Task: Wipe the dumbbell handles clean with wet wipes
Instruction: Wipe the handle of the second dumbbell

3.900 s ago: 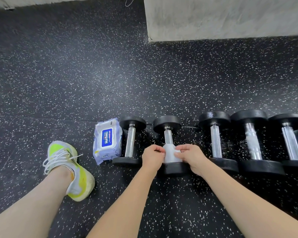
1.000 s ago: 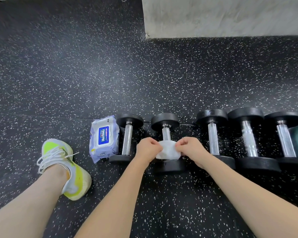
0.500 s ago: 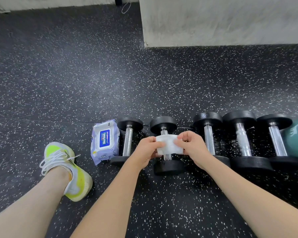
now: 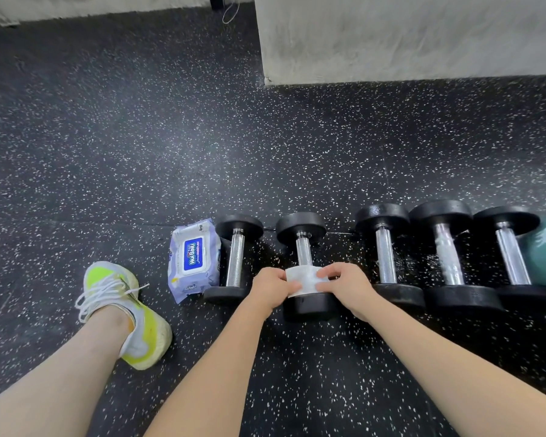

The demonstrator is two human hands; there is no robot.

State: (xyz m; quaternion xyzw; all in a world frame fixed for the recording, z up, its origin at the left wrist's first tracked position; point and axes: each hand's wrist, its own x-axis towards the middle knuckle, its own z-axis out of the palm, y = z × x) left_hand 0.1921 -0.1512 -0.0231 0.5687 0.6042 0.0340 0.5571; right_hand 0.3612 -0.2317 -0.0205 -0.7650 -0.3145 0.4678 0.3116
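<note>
While each hand (image 4: pixel 273 287) pinches wipe (image 4: pixel 303 280) | wipes pack (image 4: pixel 193 258) beside left dumbbell (image 4: pixel 236 260)

White wipe (image 4: pixel 306 279), black dumbbell (image 4: pixel 301 228) ends, white-speckled black floor (image 4: pixel 171 152).

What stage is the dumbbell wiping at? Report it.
Done: cannot tell; no handle shows it, though the fourth dumbbell's handle looks streaked white. In hand: left hand and right hand pinch a wet wipe over the second dumbbell. Left: likely the rest.
</note>
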